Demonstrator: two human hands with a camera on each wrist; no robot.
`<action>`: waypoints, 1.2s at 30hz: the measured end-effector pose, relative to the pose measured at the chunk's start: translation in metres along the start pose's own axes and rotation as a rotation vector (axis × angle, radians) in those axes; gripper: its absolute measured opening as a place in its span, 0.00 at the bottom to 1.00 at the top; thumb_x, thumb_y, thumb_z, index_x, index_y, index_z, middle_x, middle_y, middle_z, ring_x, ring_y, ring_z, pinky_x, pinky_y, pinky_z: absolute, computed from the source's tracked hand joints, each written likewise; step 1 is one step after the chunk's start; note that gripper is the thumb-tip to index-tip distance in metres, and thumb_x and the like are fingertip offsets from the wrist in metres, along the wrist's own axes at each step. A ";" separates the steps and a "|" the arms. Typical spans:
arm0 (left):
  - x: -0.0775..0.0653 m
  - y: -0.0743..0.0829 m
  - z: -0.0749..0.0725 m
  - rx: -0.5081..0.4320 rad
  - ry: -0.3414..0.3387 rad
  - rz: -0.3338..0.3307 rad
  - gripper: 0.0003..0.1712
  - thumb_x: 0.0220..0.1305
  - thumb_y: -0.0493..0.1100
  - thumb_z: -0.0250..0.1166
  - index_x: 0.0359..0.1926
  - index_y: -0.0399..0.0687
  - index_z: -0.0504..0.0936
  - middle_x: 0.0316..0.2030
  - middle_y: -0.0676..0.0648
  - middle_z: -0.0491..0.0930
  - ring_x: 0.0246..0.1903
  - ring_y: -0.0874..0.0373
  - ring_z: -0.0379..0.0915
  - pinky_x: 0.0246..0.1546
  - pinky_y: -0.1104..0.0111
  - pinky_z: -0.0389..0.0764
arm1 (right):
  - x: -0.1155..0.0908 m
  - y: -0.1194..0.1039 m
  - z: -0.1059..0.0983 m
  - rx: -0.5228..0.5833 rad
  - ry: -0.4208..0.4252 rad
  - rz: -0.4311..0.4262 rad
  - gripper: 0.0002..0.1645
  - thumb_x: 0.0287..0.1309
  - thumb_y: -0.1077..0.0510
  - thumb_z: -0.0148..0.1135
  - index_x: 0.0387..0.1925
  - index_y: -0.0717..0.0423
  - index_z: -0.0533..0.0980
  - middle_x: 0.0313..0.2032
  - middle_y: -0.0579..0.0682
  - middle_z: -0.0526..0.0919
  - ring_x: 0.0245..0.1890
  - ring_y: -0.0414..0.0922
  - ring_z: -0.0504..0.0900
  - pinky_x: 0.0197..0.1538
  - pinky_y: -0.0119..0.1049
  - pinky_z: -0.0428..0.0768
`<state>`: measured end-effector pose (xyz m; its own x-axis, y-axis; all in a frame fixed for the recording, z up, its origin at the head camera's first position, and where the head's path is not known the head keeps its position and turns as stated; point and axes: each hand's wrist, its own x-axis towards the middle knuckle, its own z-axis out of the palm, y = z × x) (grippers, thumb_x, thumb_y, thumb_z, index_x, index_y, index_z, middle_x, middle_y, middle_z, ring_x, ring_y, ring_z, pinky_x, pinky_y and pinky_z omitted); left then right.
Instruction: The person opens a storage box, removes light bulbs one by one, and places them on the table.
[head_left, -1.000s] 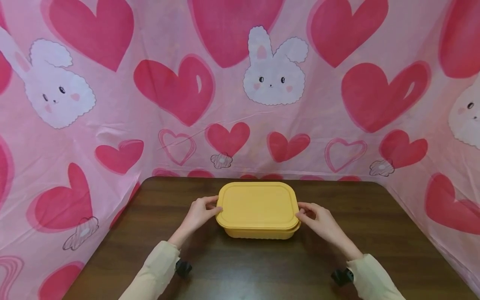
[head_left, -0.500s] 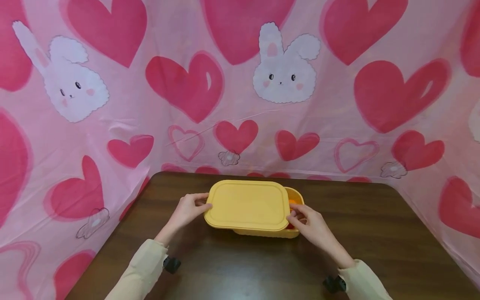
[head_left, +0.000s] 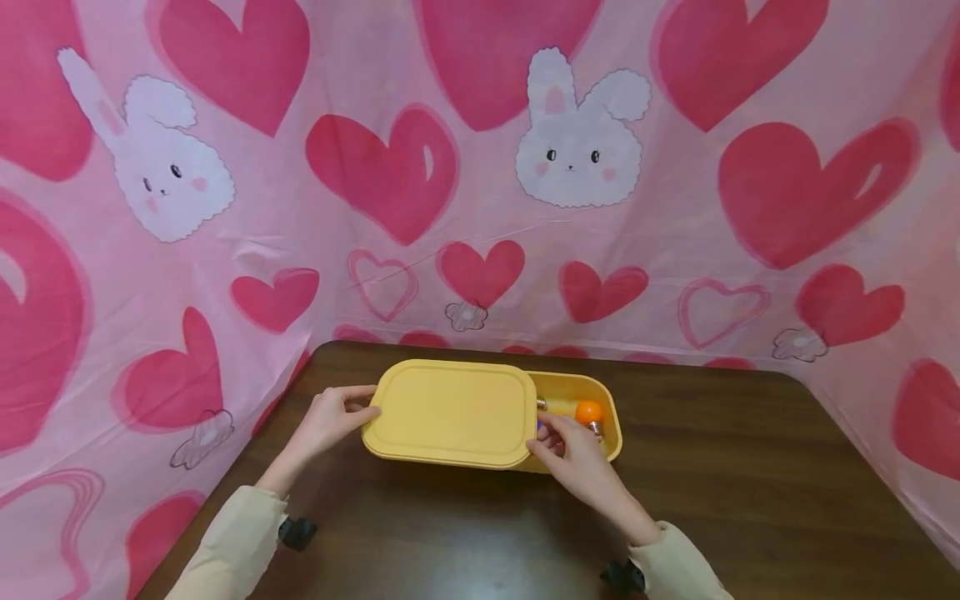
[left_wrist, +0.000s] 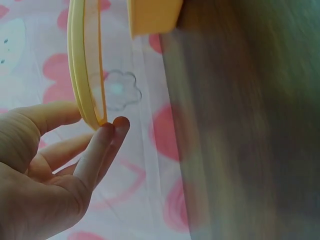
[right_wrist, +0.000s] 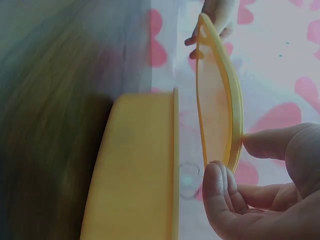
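Note:
A yellow rectangular lid [head_left: 453, 412] with rounded corners is held between both hands, above the left part of a matching yellow box [head_left: 613, 417]. My left hand [head_left: 330, 419] pinches the lid's left edge between thumb and fingers. At the opposite edge my right hand [head_left: 577, 458] pinches it the same way. Both wrist views show a gap between the lid [right_wrist: 236, 100] and the box [right_wrist: 140, 165]. Inside the uncovered right part lies an orange round thing [head_left: 588, 412] with a metal threaded end, like a coloured light bulb. Other contents are mostly hidden by the lid and right hand.
The box stands on a dark brown wooden table [head_left: 720, 467], near its back edge. A pink cloth [head_left: 675, 217] printed with hearts and rabbits hangs behind the table and along both sides.
Both hands have moved the lid leftward off the box, where it sat on top a second ago. The right part of the box and some contents have come into view.

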<state>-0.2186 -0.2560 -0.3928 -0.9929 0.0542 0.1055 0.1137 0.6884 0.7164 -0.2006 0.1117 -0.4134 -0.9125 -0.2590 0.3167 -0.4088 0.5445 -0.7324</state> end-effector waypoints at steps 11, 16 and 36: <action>-0.024 -0.026 -0.041 0.044 0.005 -0.041 0.28 0.63 0.44 0.69 0.59 0.30 0.78 0.46 0.32 0.85 0.39 0.48 0.87 0.39 0.66 0.87 | 0.007 -0.028 0.046 0.036 -0.041 -0.055 0.18 0.56 0.59 0.71 0.47 0.62 0.79 0.32 0.49 0.79 0.32 0.40 0.76 0.35 0.20 0.79; -0.031 -0.039 -0.054 0.009 -0.005 -0.037 0.28 0.64 0.41 0.67 0.58 0.25 0.75 0.49 0.28 0.83 0.41 0.46 0.86 0.36 0.75 0.84 | 0.008 -0.036 0.063 0.032 -0.072 -0.097 0.19 0.57 0.59 0.70 0.47 0.65 0.78 0.32 0.51 0.78 0.32 0.39 0.75 0.34 0.20 0.79; -0.053 -0.080 -0.074 0.065 0.033 -0.085 0.24 0.63 0.36 0.66 0.54 0.21 0.76 0.47 0.27 0.82 0.42 0.42 0.83 0.34 0.79 0.81 | 0.015 -0.063 0.108 0.033 -0.233 -0.030 0.11 0.57 0.57 0.70 0.36 0.61 0.78 0.29 0.53 0.78 0.31 0.41 0.73 0.32 0.22 0.73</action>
<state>-0.1727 -0.3676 -0.4045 -0.9971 -0.0297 0.0698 0.0256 0.7348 0.6778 -0.1866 -0.0126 -0.4275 -0.8699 -0.4536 0.1935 -0.4311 0.5089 -0.7451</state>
